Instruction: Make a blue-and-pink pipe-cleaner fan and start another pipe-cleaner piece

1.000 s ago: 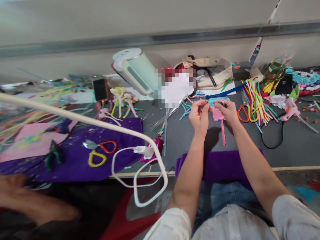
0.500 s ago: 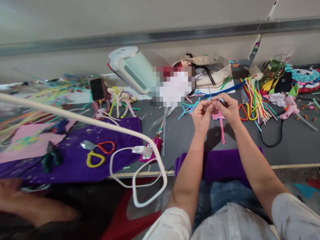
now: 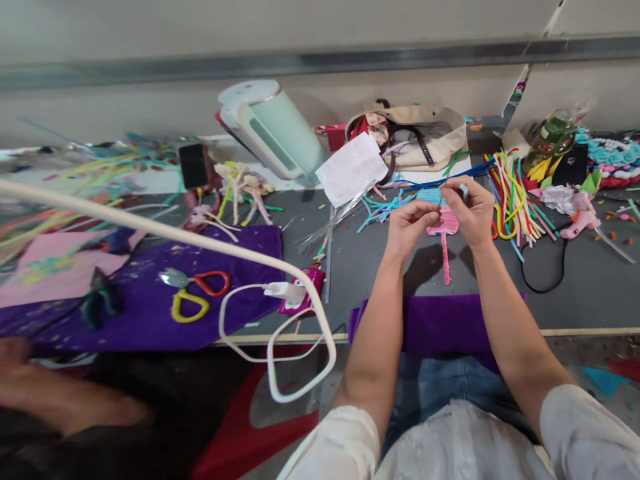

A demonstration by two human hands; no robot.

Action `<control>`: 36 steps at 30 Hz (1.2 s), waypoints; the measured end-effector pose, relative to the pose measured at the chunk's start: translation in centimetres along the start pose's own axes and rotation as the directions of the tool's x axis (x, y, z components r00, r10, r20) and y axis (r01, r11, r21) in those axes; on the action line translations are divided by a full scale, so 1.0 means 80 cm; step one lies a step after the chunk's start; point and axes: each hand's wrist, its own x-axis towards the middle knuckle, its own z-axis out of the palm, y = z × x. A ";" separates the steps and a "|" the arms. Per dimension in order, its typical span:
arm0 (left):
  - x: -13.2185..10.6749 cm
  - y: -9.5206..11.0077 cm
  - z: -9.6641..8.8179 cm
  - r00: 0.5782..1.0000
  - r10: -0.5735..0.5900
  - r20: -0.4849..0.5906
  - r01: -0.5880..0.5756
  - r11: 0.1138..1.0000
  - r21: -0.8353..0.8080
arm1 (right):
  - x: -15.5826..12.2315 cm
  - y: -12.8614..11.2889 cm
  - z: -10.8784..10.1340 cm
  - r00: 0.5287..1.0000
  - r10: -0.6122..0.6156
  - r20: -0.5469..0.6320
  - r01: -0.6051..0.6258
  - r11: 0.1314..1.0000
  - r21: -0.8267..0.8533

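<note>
My left hand (image 3: 411, 227) and my right hand (image 3: 467, 210) are raised side by side over the grey table (image 3: 590, 280). Both are closed in a pinch. Between them sits a small piece wound from pink and light blue pipe cleaner (image 3: 443, 222), its pink tail hanging straight down toward the table. The left fingertips pinch its left edge. The right fingers hold a light blue strand at its top right. A purple cloth (image 3: 440, 327) lies across the table edge under my forearms.
Coloured pipe cleaners (image 3: 510, 193) and a pink glue gun (image 3: 575, 223) lie right of my hands. A beige bag (image 3: 425, 137), white paper (image 3: 351, 168) and mint appliance (image 3: 275, 133) stand behind. Red-and-yellow scissors (image 3: 197, 293) rest on purple cloth; a white cable (image 3: 280, 333) crosses. Another person's arm (image 3: 65, 400) is bottom left.
My hands have drawn slightly apart and the right one has risen, so the pink and blue piece shows between them. The view has shifted a little.
</note>
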 end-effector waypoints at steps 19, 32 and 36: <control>0.015 -0.016 -0.026 0.960 -0.081 0.267 0.049 0.991 0.123 | 0.001 0.004 0.004 0.998 0.010 0.058 -0.005 0.996 -0.090; 0.017 -0.030 -0.037 0.944 -0.032 0.327 -0.019 0.988 0.152 | -0.001 0.018 0.007 0.995 0.034 0.092 -0.022 0.992 -0.126; 0.014 -0.032 -0.022 0.981 -0.027 0.190 0.018 0.999 0.049 | 0.004 0.024 0.003 0.997 0.079 -0.004 -0.079 0.996 -0.038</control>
